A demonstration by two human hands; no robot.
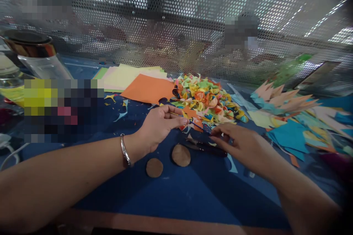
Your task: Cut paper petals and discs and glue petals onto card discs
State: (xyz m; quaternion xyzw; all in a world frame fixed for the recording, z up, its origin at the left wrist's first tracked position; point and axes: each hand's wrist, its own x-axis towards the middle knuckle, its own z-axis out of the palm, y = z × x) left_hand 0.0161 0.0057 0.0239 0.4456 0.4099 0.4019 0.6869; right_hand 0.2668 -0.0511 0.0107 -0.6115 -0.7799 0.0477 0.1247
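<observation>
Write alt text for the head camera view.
A person's left hand and right hand hold a thin blue strand between them above a dark blue tabletop. Two round brown discs lie nearer; a heap of multicoloured paper pieces lies beyond.

A grey perforated metal screen (pixel 138 11) stands across the back, and at the far left a clear cylindrical container (pixel 45 68) with a glossy dark lid stands on the dark blue tabletop (pixel 165 198), beyond a white cable (pixel 13 150). A stack of pale yellow paper sheets (pixel 121 76) lies partly under an orange paper sheet (pixel 149 88). On the right, pointed peach folded paper (pixel 282 99) sits behind bright blue paper pieces (pixel 288 134), and 2 round brown discs (pixel 181 155) lie nearer the front
</observation>
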